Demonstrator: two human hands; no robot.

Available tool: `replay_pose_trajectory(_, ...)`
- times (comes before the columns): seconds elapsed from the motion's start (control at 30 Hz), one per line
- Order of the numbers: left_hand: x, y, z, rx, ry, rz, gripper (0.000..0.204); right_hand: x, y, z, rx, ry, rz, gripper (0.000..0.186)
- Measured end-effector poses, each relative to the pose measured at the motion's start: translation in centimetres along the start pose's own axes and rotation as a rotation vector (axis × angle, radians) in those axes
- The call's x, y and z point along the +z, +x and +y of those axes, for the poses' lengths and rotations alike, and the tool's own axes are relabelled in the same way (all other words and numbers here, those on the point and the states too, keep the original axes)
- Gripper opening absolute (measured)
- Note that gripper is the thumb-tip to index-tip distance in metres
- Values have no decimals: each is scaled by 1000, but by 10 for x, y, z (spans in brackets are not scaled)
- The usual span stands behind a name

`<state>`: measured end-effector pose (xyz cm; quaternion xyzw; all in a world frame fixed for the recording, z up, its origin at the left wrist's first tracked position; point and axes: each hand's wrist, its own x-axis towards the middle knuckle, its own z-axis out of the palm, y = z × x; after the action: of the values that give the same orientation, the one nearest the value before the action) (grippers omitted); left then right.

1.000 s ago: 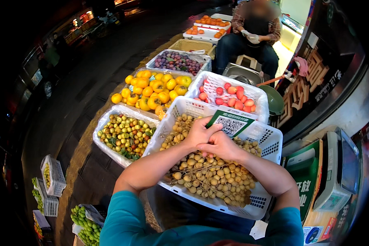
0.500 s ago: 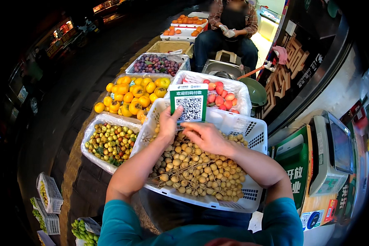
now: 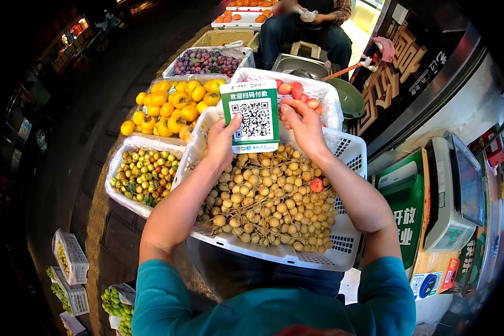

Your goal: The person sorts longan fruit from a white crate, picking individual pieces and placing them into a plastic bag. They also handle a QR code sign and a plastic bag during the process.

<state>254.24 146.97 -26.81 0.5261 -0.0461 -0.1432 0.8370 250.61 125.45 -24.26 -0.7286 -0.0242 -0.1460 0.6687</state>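
Observation:
My left hand (image 3: 222,139) grips a green-and-white card with a square code (image 3: 250,119) by its left side, upright over a white perforated basket (image 3: 350,224). Beside the card's right edge is my right hand (image 3: 301,123), fingers loosely bent and apart; whether they touch it I cannot tell. The basket holds tan longan-like fruit on twigs (image 3: 263,199) and a red fruit (image 3: 316,185). Behind it is a lined crate of red fruit (image 3: 330,101).
Crates of yellow persimmons (image 3: 159,109), green-brown fruit (image 3: 143,179) and plums (image 3: 201,61) stand leftward along a pavement (image 3: 103,213). A person (image 3: 302,28) sits beyond a metal basin (image 3: 302,66). A scale (image 3: 442,207) stands right; more crates (image 3: 70,260) lie lower left.
The card has turned upright to face me and risen with my left hand. My right hand has moved up from below the card to its right side, uncovering fruit beneath.

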Motion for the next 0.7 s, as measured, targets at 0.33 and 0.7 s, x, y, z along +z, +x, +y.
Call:
replay_pose_trajectory(0.33,4,0,2,-66,-186,-109,30,8,-3,1,148,109,-341,37)
replay_pose_trajectory(0.7,-1,4,0,-78,-264,-40,36,6,-5,-5,108,-53,-432,49)
